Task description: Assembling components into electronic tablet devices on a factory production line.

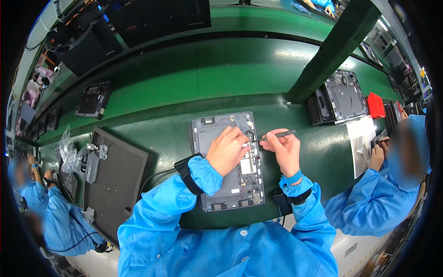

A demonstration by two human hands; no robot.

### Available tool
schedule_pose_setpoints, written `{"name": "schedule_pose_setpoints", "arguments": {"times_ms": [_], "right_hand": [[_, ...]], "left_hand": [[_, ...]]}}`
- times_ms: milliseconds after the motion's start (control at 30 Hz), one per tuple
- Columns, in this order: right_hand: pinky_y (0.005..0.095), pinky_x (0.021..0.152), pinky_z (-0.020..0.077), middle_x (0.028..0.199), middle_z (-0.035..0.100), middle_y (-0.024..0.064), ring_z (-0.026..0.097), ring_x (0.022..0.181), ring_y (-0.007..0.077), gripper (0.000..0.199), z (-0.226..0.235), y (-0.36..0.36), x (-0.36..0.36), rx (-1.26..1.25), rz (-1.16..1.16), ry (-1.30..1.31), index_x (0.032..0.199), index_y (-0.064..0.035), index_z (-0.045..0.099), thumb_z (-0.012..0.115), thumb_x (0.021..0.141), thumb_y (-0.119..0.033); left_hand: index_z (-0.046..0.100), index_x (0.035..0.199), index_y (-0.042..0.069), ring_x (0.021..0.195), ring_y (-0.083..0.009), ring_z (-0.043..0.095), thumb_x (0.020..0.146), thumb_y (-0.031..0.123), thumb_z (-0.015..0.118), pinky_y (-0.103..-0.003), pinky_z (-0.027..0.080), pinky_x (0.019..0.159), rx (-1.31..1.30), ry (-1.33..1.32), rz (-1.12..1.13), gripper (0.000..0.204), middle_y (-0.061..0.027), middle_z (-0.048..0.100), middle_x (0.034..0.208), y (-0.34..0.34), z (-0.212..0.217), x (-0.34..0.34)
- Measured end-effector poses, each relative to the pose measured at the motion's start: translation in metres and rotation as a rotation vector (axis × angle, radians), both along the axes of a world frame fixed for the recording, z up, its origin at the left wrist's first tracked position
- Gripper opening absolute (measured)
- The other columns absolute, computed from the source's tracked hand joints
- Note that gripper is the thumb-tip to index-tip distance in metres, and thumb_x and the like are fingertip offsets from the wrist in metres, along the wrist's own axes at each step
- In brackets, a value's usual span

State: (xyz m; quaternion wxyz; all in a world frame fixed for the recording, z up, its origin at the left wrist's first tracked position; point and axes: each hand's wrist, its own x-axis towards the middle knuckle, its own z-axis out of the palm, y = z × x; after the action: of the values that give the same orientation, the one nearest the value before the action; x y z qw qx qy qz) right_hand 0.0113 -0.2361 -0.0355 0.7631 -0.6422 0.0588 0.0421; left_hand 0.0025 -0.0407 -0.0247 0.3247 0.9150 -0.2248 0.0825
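On the green bench before me lies an opened, flat grey device chassis, its pale circuit board showing along the right side. My left hand rests over its upper middle, fingers curled together and fingertips at the board. What they pinch, if anything, is hidden. Just past the chassis's right edge, my right hand grips a slim dark hand tool between thumb and fingers. The tool's thin tip points left, to the upper right part of the board near my left fingertips. Whether it touches a part cannot be made out.
A large dark tray with grey parts and clear plastic bags sits at left. A green post rises at right, beside stacked chassis and a red bin. Co-workers in blue sit on both sides. Monitors hang at the upper left.
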Motion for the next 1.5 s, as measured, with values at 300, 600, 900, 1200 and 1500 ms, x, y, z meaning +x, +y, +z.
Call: {"name": "schedule_pose_setpoints", "arguments": {"times_ms": [300,600,900,1200,1500], "right_hand": [[0.0271,0.068,0.0593,0.090,0.068,0.0154,0.071,0.079,0.0212,0.013,-0.003,0.003,-0.002,-0.076,-0.014,-0.063,0.099,0.0067,0.058,0.064,0.090,-0.001],[0.0270,0.066,0.0591,0.089,0.067,0.0144,0.070,0.077,0.0211,0.012,-0.004,0.007,-0.002,-0.038,-0.029,-0.077,0.098,0.0062,0.057,0.063,0.090,-0.002],[0.0265,0.066,0.0582,0.088,0.067,0.0143,0.070,0.077,0.0204,0.013,-0.002,0.008,-0.006,-0.039,-0.051,-0.050,0.097,0.0050,0.057,0.064,0.090,-0.004],[0.0246,0.068,0.0535,0.088,0.070,0.0108,0.069,0.078,0.0160,0.014,-0.002,0.011,-0.009,-0.170,-0.097,-0.150,0.096,0.0031,0.058,0.067,0.089,-0.006],[0.0250,0.069,0.0546,0.088,0.069,0.0119,0.070,0.079,0.0173,0.016,-0.009,0.011,-0.009,-0.105,-0.095,-0.102,0.097,0.0032,0.057,0.068,0.089,-0.005]], "left_hand": [[0.068,0.090,0.006,0.086,-0.0274,0.056,0.076,0.015,0.074,-0.038,0.050,0.075,-0.002,-0.007,0.013,0.017,-0.0062,0.058,0.087,-0.001,-0.001,0.001],[0.066,0.105,0.011,0.087,-0.0281,0.055,0.076,0.010,0.072,-0.038,0.049,0.076,-0.027,0.002,-0.008,0.030,-0.0070,0.056,0.088,-0.002,-0.001,-0.001],[0.066,0.108,0.011,0.089,-0.0279,0.053,0.077,0.006,0.069,-0.037,0.047,0.079,0.013,0.011,-0.072,0.031,-0.0086,0.054,0.091,0.000,-0.002,0.002],[0.065,0.111,0.012,0.093,-0.0287,0.053,0.078,0.009,0.069,-0.038,0.047,0.081,0.028,0.041,-0.094,0.033,-0.0087,0.053,0.095,0.003,0.000,0.005],[0.065,0.110,0.012,0.093,-0.0285,0.052,0.079,0.011,0.069,-0.038,0.047,0.081,0.035,0.056,-0.102,0.031,-0.0087,0.053,0.095,0.004,-0.001,0.007]]}}
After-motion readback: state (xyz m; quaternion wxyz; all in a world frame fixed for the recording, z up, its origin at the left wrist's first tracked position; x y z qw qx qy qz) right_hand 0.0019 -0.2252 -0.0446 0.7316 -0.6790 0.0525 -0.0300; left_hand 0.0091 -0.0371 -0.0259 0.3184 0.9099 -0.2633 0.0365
